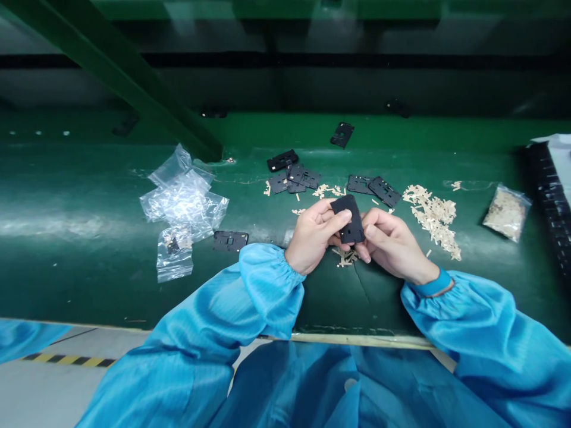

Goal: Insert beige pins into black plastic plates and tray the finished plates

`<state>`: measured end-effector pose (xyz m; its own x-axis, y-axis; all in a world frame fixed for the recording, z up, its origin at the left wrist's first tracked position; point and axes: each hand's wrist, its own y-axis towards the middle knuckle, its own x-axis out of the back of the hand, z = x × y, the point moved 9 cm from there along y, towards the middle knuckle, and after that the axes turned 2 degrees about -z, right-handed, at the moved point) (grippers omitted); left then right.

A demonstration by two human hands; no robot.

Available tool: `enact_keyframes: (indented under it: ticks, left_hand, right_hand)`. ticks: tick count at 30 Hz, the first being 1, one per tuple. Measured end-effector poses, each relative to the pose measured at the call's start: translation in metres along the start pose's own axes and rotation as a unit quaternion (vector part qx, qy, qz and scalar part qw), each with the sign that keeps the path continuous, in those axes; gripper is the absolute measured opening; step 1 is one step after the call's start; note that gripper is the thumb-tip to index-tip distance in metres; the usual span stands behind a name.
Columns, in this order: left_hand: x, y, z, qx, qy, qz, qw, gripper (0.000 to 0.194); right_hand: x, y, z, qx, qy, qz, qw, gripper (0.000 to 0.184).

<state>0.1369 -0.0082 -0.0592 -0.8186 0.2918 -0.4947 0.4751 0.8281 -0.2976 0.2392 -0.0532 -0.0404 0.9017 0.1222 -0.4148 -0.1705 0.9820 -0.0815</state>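
A thin black plastic plate (349, 219) with small cut-outs is held tilted above the green bench. My left hand (314, 236) is closed around its left side, thumb pressed on the upper face. At the plate's right edge, the fingers of my right hand (392, 242) are pinched together against it; any small part between them is hidden. Directly below both hands lies a little heap of beige strips (345, 257). A larger pile of beige strips (435, 217) spreads to the right of my right hand. Similar black plates (303, 176) overlap beyond my left hand.
Clear zip bags (181, 199) lie heaped at left, beside a single black plate (230, 240). A filled bag of beige pieces (507, 213) rests at right, near a black ribbed tray (546, 202). A green metal post (147, 89) slants down at the back left.
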Motion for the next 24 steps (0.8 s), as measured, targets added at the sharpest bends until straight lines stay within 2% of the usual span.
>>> enact_keyframes:
  ticks: [3,6,9,12,16,20,24]
  left_hand:
    - [0.002,0.001,-0.002,-0.016,0.022,-0.002,1.000,0.038]
    - [0.005,0.002,-0.006,-0.038,0.047,-0.013,0.998,0.036]
    - [0.010,0.002,-0.013,-0.063,0.073,-0.043,0.994,0.036]
    - [0.014,0.000,-0.019,-0.086,0.085,-0.075,0.990,0.035]
    - [0.017,0.000,-0.021,-0.096,0.086,-0.096,0.987,0.037]
    - [0.016,0.003,-0.015,-0.073,0.057,-0.075,0.993,0.040]
    - [0.007,0.005,-0.001,0.025,-0.036,-0.007,0.999,0.040]
  right_hand:
    - [-0.003,0.001,-0.005,-0.041,0.028,-0.005,0.999,0.024]
    - [0.002,0.001,-0.003,-0.048,0.001,-0.028,0.998,0.030]
    - [0.008,0.000,0.002,-0.034,-0.089,-0.051,0.994,0.030]
    - [0.012,-0.002,0.007,-0.005,-0.183,-0.095,0.979,0.026]
    - [0.008,-0.005,0.010,0.042,-0.229,-0.133,0.963,0.020]
    - [0.007,-0.004,0.006,0.036,-0.202,-0.121,0.971,0.021]
    - [0.000,-0.005,0.014,0.058,-0.160,-0.065,0.983,0.016]
